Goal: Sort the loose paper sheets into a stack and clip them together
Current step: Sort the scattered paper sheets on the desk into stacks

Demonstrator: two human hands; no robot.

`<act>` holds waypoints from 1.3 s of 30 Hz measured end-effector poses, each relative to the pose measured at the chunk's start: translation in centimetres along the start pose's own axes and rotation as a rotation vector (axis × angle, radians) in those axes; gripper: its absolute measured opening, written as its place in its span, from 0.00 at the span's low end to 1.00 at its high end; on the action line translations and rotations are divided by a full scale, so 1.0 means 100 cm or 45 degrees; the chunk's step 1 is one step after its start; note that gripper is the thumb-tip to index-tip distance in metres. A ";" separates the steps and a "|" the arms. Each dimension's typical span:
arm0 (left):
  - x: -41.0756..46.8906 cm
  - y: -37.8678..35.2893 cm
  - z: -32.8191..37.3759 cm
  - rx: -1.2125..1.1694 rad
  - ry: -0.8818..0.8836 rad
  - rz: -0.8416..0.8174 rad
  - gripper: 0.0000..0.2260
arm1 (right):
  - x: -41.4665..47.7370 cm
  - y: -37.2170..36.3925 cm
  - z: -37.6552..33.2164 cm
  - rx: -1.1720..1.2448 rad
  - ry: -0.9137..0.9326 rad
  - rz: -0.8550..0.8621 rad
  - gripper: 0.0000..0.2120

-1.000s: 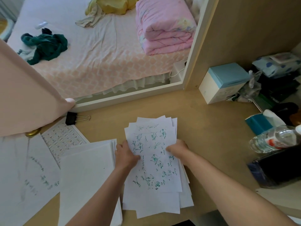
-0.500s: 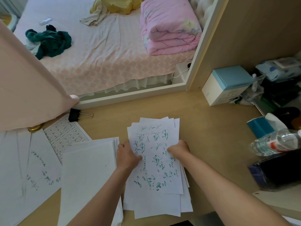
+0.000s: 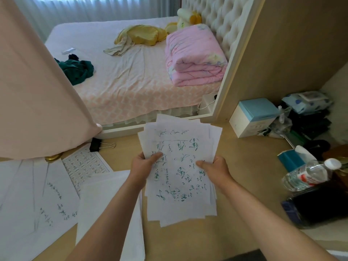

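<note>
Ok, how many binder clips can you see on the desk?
1: a black binder clip on the desk, left of the held papers; others may lie hidden under sheets.

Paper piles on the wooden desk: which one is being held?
The uneven bundle of white sheets with green handwriting, gripped by the left hand and right hand; the blank white stack and grid-printed sheet lie flat.
</note>
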State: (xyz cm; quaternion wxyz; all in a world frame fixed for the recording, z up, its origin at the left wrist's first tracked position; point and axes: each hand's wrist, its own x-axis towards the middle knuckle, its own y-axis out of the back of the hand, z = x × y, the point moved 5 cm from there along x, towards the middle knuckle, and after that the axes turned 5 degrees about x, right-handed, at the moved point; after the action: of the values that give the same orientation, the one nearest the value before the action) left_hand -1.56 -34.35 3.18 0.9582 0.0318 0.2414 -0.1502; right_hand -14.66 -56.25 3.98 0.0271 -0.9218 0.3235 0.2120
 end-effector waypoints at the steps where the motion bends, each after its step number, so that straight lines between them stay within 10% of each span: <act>1: -0.007 -0.001 0.013 -0.053 -0.050 0.013 0.08 | -0.004 -0.001 -0.011 0.024 0.059 0.017 0.09; 13: -0.068 0.001 0.034 0.168 -0.457 0.226 0.25 | -0.043 -0.003 -0.044 -0.068 0.323 -0.102 0.31; 39: -0.078 0.015 0.070 -0.040 -0.749 0.317 0.07 | -0.039 -0.023 -0.038 -0.105 0.331 -0.027 0.17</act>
State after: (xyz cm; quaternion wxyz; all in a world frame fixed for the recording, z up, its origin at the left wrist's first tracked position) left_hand -4.44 -31.70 13.00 0.9983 0.0015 -0.0495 -0.0309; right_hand -14.56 -52.87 8.77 -0.0508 -0.9452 0.3054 0.1035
